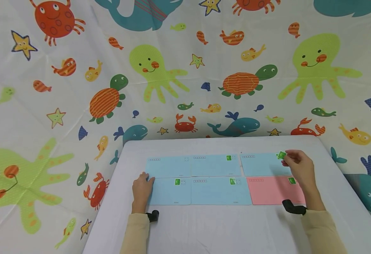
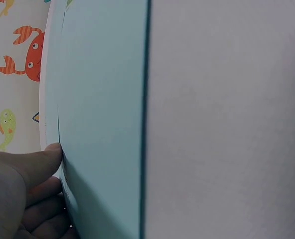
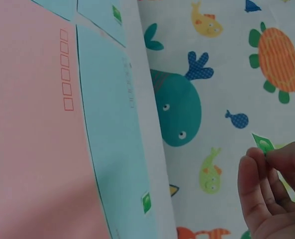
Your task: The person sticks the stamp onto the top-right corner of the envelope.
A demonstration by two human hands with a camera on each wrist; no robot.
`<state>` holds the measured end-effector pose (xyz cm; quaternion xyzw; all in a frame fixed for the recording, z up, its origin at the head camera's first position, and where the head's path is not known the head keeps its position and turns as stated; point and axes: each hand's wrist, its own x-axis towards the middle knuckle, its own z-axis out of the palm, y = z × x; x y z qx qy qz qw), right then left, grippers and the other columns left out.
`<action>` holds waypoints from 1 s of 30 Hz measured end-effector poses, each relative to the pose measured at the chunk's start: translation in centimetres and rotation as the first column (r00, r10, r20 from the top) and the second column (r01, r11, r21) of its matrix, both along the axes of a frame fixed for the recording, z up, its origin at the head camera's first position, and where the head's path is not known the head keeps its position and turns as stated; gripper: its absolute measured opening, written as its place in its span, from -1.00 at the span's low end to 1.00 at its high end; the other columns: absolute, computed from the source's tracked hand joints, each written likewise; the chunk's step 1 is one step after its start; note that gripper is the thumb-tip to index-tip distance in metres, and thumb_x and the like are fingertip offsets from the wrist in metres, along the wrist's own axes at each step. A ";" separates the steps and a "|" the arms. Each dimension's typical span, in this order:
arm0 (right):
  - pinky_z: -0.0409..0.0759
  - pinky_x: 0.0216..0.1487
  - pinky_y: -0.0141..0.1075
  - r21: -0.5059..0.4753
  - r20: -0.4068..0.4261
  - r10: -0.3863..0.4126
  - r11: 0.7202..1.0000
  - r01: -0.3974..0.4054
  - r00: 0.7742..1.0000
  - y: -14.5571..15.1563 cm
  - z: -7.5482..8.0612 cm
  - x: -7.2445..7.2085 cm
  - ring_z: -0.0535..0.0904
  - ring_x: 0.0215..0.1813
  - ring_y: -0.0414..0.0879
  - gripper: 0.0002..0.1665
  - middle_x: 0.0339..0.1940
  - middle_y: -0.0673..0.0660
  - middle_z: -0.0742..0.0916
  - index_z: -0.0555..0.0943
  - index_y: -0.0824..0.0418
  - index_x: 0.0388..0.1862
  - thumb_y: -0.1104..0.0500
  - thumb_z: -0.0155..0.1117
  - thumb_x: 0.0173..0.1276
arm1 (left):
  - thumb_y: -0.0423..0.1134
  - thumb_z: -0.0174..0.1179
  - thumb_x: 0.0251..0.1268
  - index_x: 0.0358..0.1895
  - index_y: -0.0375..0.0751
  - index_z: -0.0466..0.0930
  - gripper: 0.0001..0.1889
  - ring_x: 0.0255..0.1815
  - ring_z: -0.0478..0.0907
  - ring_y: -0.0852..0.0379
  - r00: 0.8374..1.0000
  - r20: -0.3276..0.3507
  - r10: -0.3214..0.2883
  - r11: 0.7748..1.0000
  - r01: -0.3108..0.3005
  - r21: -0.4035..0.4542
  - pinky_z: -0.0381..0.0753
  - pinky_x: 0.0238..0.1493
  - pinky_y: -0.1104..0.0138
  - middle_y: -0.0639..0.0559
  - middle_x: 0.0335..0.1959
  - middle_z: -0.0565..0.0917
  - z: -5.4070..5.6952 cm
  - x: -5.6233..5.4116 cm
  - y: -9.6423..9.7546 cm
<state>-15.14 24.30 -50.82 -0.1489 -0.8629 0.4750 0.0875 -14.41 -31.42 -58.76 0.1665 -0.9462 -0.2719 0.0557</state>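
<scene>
My right hand pinches a small green stamp between thumb and fingers, above the top-right blue envelope. A second green stamp lies on that envelope, partly covered by the held one in the head view. My left hand rests at the left edge of the lower-left blue envelope. In the left wrist view its thumb touches the seam between the two rows, with the other fingers bent beside it. Just below the right hand's stamp is a pink envelope.
More blue envelopes lie edge to edge: upper left, upper middle and lower middle. Several bear a green stamp near the right corner. The white table meets a sea-animal cloth behind.
</scene>
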 end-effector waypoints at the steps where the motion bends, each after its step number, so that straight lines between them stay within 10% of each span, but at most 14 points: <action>1: 0.59 -0.27 -0.67 -0.005 -0.007 0.002 1.000 -0.002 1.000 -0.1 0.1 0.0 0.60 -0.36 -0.52 -0.51 -0.16 -0.03 0.64 0.46 0.30 0.32 0.04 0.07 0.56 | -0.19 0.25 0.37 0.22 -0.50 0.54 -0.51 0.39 0.38 -0.41 1.000 -0.001 0.001 1.000 -0.001 0.001 0.42 0.36 -0.16 -0.45 0.34 0.45 0.0 0.0 0.0; 30: 0.63 -0.24 -0.61 -0.054 -0.051 0.064 0.996 -0.066 0.997 -4.3 0.3 -0.7 0.62 -0.36 -0.43 -0.60 -0.12 0.18 0.65 0.49 0.33 0.23 0.12 0.06 0.55 | -0.20 0.24 0.38 0.24 -0.50 0.53 -0.51 0.42 0.36 -0.39 1.000 0.013 0.009 1.000 -0.010 0.023 0.39 0.39 -0.14 -0.42 0.36 0.43 0.1 0.0 0.0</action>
